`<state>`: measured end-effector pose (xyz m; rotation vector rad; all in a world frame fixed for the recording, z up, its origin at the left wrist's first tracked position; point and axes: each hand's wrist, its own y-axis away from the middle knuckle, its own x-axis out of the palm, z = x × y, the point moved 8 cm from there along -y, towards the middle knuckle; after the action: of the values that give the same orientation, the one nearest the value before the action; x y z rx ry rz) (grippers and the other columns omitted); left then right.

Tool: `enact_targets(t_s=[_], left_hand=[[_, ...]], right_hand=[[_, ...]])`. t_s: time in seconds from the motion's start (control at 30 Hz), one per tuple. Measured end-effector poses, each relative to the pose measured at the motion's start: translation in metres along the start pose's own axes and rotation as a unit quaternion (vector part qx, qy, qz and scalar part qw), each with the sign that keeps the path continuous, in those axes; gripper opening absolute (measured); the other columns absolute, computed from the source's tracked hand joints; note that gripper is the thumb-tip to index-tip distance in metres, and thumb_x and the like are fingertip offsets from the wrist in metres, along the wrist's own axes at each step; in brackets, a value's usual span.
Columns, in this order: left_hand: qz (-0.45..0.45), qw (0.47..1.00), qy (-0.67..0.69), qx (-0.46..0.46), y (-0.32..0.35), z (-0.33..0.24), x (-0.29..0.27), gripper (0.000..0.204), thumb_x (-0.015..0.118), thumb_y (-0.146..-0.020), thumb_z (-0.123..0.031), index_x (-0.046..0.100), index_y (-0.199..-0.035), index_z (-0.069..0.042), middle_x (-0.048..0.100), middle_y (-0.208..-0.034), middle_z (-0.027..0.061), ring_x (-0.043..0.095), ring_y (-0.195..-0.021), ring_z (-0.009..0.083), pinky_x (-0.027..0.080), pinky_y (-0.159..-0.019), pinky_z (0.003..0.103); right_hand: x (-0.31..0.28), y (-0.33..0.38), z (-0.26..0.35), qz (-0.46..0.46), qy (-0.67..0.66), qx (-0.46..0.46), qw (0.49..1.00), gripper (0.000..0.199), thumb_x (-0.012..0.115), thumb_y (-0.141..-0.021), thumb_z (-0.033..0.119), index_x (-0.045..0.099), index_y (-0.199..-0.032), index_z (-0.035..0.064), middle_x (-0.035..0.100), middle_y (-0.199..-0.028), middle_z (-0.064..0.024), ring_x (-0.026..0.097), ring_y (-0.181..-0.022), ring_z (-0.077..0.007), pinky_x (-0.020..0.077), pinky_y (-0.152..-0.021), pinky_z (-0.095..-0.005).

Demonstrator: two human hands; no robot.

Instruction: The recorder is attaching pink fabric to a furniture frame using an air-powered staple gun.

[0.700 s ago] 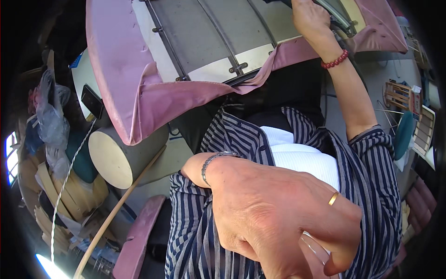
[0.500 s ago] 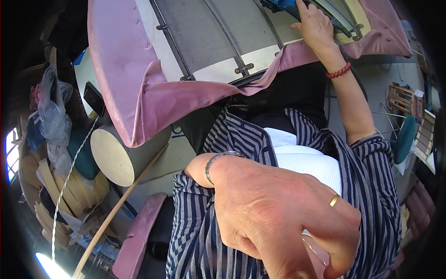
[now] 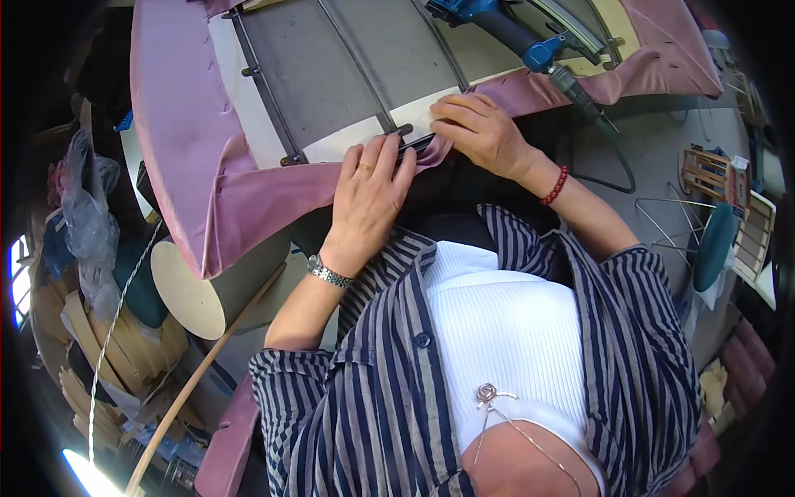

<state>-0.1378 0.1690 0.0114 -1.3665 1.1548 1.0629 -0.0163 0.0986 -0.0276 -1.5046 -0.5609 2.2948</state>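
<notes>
An upholstered seat panel (image 3: 281, 108) lies upside down before me, with a grey backing and metal spring rods, and its pink cover (image 3: 286, 189) hangs loose along the near edge. My left hand (image 3: 367, 186) bends its fingers over that edge and grips the pink cover beside a rod clip. Close to its right, my right hand (image 3: 487, 137) closes its fingers on the same cover, where the fabric is twisted. Between the hands a dark strip of the frame shows. The thumbs are partly hidden. A blue pneumatic staple gun (image 3: 501, 29) rests on the backing, touched by neither hand.
An air hose (image 3: 633, 170) drops from the staple gun at the right. On the left stand a large roll (image 3: 189, 286), a long wooden stick (image 3: 199, 373) and a clear plastic bag (image 3: 89, 215). A wooden rack (image 3: 710, 176) and a teal pad (image 3: 719, 248) are at the far right.
My right hand has let go of the staple gun and come left to the cover's edge. My left hand has moved from close to the camera up onto the cover. The panel has shifted slightly left.
</notes>
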Motion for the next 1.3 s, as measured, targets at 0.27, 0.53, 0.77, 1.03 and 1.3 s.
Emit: enact_targets(t_s=[0.27, 0.53, 0.77, 1.03, 1.3], left_hand=[[-0.064, 0.989, 0.126, -0.035, 0.004, 0.022, -0.009, 0.021, 0.064, -0.074, 0.001, 0.067, -0.094, -0.003, 0.067, -0.097, 0.0089, 0.064, -0.086, 0.0238, 0.051, -0.076, 0.035], [-0.072, 0.889, 0.357, -0.278, 0.006, 0.052, -0.007, 0.005, 0.064, -0.084, 0.003, 0.062, -0.087, 0.000, 0.063, -0.079, 0.0142, 0.063, -0.072, 0.0305, 0.049, -0.067, 0.032], [0.030, 0.970, 0.166, -0.175, -0.015, 0.036, 0.003, 0.012, 0.068, -0.085, -0.014, 0.062, -0.090, -0.004, 0.064, -0.079, 0.0117, 0.064, -0.073, 0.0316, 0.050, -0.062, 0.040], [0.103, 0.957, 0.233, -0.138, -0.025, 0.044, 0.016, 0.015, 0.074, -0.074, -0.010, 0.073, -0.089, -0.009, 0.068, -0.074, 0.0075, 0.066, -0.068, 0.0280, 0.050, -0.061, 0.036], [0.052, 0.838, 0.454, -0.300, -0.012, 0.068, 0.030, 0.011, 0.077, -0.078, -0.007, 0.076, -0.089, -0.003, 0.071, -0.069, 0.0076, 0.061, -0.060, 0.0082, 0.045, -0.056, 0.025]], right_hand=[[-0.016, -0.006, -0.005, -0.071, -0.100, 0.000, 0.992, 0.016, 0.074, -0.067, 0.005, 0.068, -0.082, 0.0047, 0.065, -0.081, -0.0059, 0.064, -0.081, -0.0245, 0.0500, -0.074, -0.0369], [-0.003, -0.024, -0.022, -0.032, -0.170, 0.040, 0.984, 0.007, 0.066, -0.079, 0.000, 0.060, -0.080, 0.0026, 0.064, -0.077, -0.0118, 0.065, -0.073, -0.0295, 0.0506, -0.065, -0.0357], [0.019, -0.028, -0.039, 0.051, -0.305, 0.130, 0.942, 0.007, 0.064, -0.087, 0.009, 0.064, -0.089, 0.0029, 0.067, -0.079, -0.0124, 0.065, -0.074, -0.0344, 0.0512, -0.066, -0.0380], [0.012, -0.028, -0.044, 0.220, -0.379, 0.115, 0.891, 0.008, 0.068, -0.082, 0.000, 0.065, -0.088, -0.0038, 0.066, -0.077, -0.0106, 0.068, -0.074, -0.0218, 0.0521, -0.067, -0.0306], [0.026, -0.030, -0.065, 0.130, -0.471, 0.195, 0.850, 0.005, 0.072, -0.080, 0.001, 0.071, -0.084, -0.0021, 0.066, -0.075, -0.0059, 0.064, -0.069, -0.0140, 0.0494, -0.061, -0.0252]])
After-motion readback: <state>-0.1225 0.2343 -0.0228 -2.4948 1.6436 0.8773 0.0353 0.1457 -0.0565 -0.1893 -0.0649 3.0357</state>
